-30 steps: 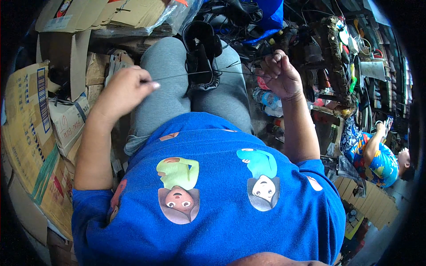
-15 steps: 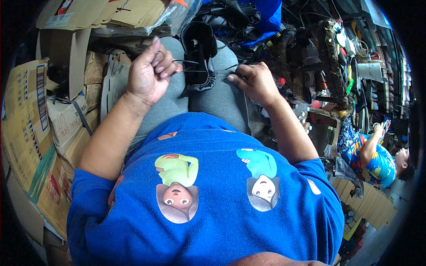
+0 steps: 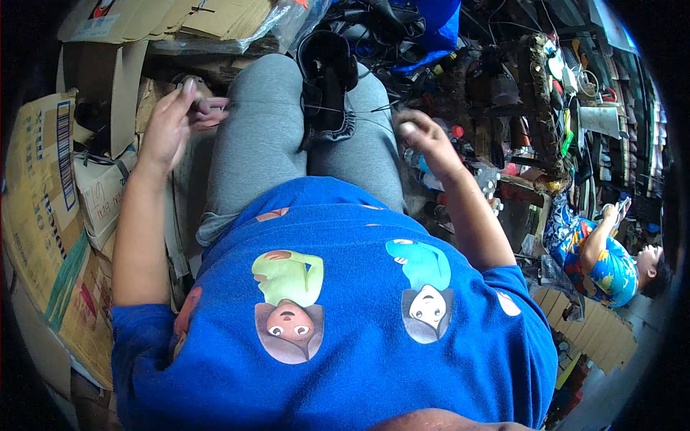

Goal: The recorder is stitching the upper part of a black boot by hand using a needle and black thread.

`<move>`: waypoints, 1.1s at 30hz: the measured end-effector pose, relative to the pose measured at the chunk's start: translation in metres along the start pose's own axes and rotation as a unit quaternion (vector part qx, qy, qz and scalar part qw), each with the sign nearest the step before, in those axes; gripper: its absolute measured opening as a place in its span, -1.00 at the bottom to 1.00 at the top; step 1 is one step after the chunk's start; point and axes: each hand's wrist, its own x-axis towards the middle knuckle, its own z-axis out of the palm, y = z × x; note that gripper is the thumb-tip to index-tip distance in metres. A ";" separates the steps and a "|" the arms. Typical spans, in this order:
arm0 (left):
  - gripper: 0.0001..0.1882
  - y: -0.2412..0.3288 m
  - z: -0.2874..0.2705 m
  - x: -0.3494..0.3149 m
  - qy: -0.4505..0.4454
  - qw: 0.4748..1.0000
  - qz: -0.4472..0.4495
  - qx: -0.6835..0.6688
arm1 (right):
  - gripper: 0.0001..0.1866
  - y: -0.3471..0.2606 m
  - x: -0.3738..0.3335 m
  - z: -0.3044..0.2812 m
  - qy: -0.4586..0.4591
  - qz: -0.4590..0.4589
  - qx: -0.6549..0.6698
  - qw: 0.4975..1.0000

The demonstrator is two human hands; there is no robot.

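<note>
Held between my grey-clad knees is a black shoe upper (image 3: 332, 118), with a round opening at its far end and a puckered edge at its near end. Dark thread (image 3: 370, 111) crosses over it and trails to the right. My left hand (image 3: 172, 126) is raised left of my knees with bent fingers, slightly smeared; whatever lies in them is too small to make out. Just right of my right knee, my right hand (image 3: 428, 140) pinches thumb against fingers, and a fine strand runs toward it from the shoe upper.
Cardboard boxes (image 3: 43, 179) crowd my left side. Black leather pieces (image 3: 381, 32) and a blue sheet (image 3: 436, 36) lie beyond my knees. To the right are a cluttered rack (image 3: 539, 108), bottles (image 3: 489, 179) and a seated person (image 3: 596, 251) in a colourful shirt.
My left hand has swung out to the left, off my knee, and my right hand has shifted slightly right and downward. The shoe upper stays between my knees.
</note>
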 end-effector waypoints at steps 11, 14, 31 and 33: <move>-0.12 0.040 0.143 0.089 0.016 0.897 0.166 0.410 | -0.48 -0.011 0.003 -0.015 0.131 0.055 0.095 0.985; 0.02 0.039 0.174 0.114 -0.029 0.830 0.107 0.547 | -0.49 -0.020 0.000 -0.003 0.122 0.016 0.054 0.991; -0.42 0.011 0.132 0.128 -0.334 0.877 0.106 0.329 | -0.56 -0.049 0.036 0.020 0.070 -0.030 0.024 0.997; -0.40 0.009 0.127 0.134 -0.339 0.846 0.131 0.390 | -0.51 -0.061 0.046 0.022 -0.013 0.025 -0.015 0.999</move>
